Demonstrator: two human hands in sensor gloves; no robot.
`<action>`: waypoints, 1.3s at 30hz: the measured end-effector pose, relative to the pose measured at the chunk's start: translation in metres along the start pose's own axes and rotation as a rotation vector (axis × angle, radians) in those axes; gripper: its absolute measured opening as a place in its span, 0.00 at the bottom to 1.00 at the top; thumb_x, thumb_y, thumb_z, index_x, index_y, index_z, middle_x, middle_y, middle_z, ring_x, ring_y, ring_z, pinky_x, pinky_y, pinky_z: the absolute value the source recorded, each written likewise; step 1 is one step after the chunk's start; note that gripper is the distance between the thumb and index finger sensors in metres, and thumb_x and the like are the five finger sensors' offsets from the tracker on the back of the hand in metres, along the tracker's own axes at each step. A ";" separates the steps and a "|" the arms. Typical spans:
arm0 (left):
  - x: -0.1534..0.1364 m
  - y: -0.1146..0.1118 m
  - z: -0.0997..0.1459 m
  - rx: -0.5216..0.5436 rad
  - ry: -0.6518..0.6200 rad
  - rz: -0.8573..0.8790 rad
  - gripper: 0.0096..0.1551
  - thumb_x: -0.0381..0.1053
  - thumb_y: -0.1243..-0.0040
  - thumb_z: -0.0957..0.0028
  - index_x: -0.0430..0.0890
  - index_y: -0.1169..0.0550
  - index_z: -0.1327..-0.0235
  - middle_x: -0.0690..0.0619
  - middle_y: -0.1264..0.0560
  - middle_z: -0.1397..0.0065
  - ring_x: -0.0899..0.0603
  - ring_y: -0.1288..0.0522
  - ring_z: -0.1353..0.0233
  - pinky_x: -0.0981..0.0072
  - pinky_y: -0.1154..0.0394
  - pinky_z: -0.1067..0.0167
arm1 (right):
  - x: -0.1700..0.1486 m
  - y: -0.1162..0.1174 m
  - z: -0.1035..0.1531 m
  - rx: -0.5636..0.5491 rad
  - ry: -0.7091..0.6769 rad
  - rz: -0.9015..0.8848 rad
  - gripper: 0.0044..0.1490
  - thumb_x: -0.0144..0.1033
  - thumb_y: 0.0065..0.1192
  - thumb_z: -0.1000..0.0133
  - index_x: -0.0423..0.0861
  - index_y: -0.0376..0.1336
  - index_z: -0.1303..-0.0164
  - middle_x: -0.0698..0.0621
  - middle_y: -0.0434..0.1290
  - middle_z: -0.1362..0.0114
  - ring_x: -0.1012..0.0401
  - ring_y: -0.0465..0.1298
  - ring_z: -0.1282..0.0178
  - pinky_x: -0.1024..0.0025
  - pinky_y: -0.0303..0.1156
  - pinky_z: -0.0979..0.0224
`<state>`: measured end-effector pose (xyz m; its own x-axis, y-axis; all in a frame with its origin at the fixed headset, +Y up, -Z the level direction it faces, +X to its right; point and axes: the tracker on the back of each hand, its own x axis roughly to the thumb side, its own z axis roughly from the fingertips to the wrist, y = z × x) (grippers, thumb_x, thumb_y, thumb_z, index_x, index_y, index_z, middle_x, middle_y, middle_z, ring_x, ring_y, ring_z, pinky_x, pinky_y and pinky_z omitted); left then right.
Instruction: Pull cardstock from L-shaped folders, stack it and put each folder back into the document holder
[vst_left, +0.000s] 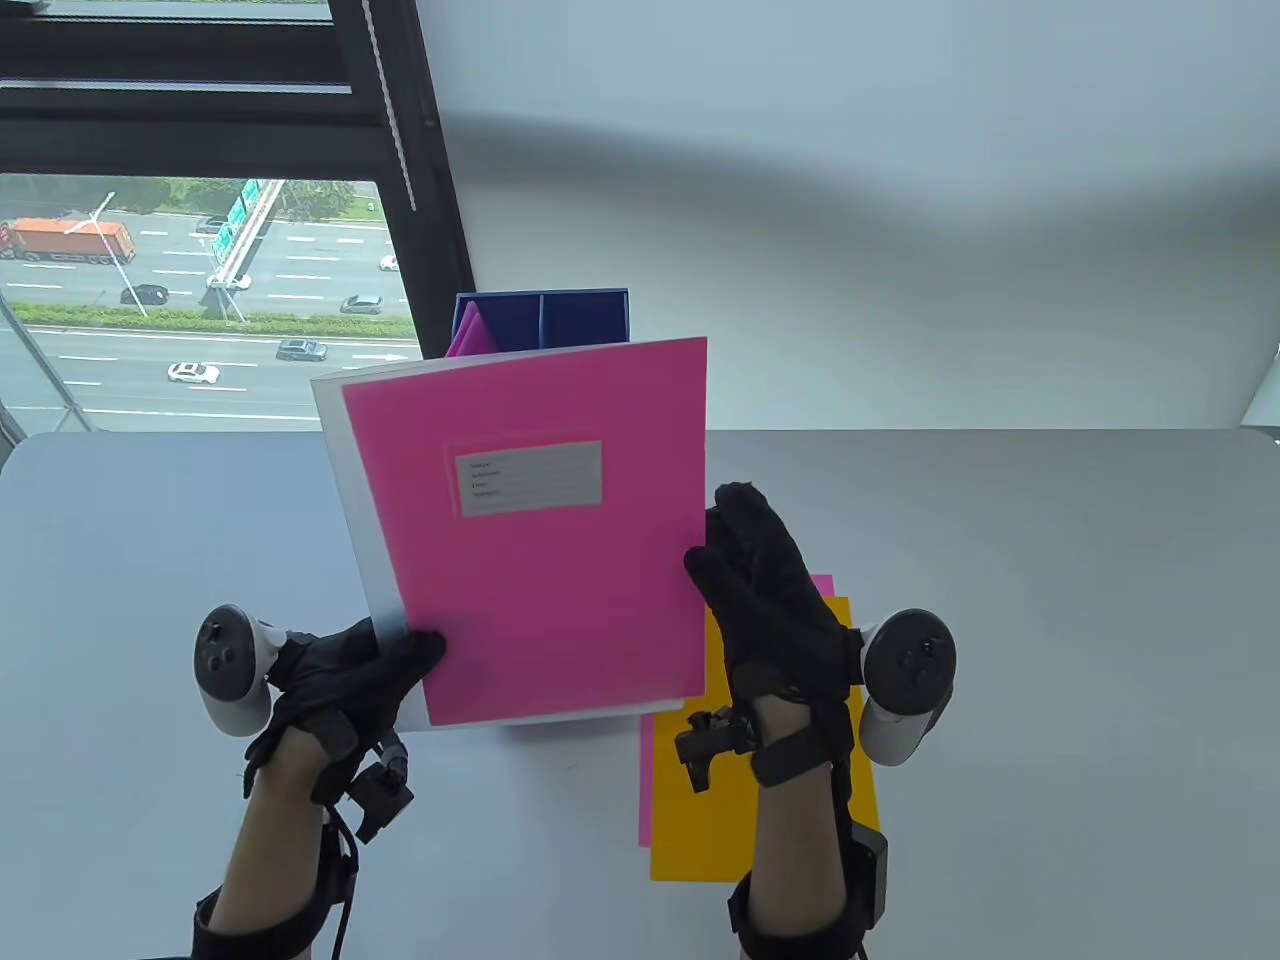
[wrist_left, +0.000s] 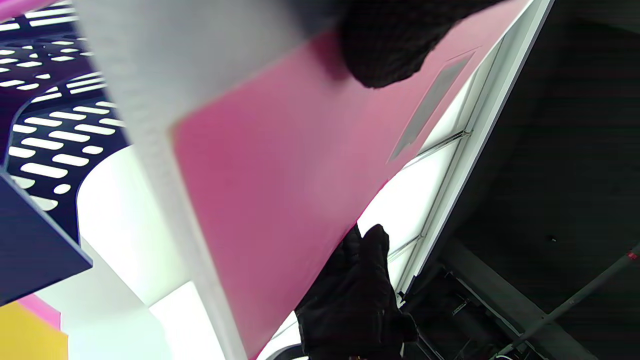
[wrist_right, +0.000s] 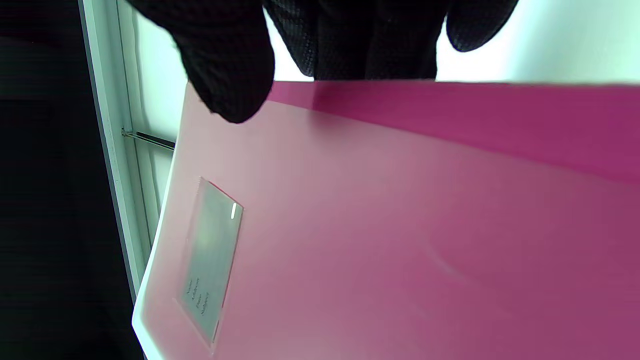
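A translucent L-shaped folder with a grey label is held upright over the table, with pink cardstock inside it. The cardstock sits shifted to the right, so a bare strip of folder shows on the left. My left hand grips the folder's lower left corner, thumb on the front. My right hand pinches the right edge, thumb in front and fingers behind. In the right wrist view a darker strip of uncovered cardstock sticks out past the folder. The blue document holder stands behind, half hidden.
A yellow sheet lies on a pink sheet on the grey table, under my right wrist. A purple folder leans in the holder's left slot. A window is at the far left, a white wall behind.
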<state>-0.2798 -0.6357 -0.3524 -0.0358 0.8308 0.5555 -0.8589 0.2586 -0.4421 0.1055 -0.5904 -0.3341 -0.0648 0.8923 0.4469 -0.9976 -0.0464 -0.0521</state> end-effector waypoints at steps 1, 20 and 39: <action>-0.001 -0.001 -0.001 -0.016 0.001 0.004 0.26 0.54 0.42 0.37 0.47 0.20 0.29 0.50 0.15 0.42 0.37 0.17 0.38 0.34 0.40 0.26 | -0.001 0.000 -0.001 0.011 0.003 -0.015 0.37 0.48 0.74 0.38 0.51 0.60 0.20 0.54 0.75 0.28 0.56 0.80 0.36 0.46 0.60 0.20; -0.024 0.000 0.007 0.033 0.033 0.409 0.43 0.72 0.53 0.31 0.44 0.40 0.14 0.44 0.34 0.21 0.33 0.28 0.25 0.37 0.42 0.24 | -0.007 0.015 -0.001 0.029 -0.059 0.065 0.25 0.39 0.72 0.37 0.58 0.67 0.28 0.58 0.77 0.31 0.59 0.81 0.39 0.47 0.61 0.18; -0.025 -0.017 0.006 0.286 0.137 0.339 0.23 0.61 0.48 0.30 0.52 0.25 0.29 0.52 0.22 0.33 0.43 0.17 0.35 0.46 0.30 0.29 | 0.010 0.050 0.024 -0.370 -0.358 0.718 0.36 0.45 0.73 0.37 0.59 0.57 0.21 0.56 0.67 0.21 0.63 0.81 0.39 0.52 0.62 0.18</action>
<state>-0.2674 -0.6634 -0.3545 -0.2878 0.9075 0.3058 -0.9175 -0.1697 -0.3598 0.0545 -0.5940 -0.3110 -0.7386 0.5065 0.4449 -0.6447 -0.3376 -0.6858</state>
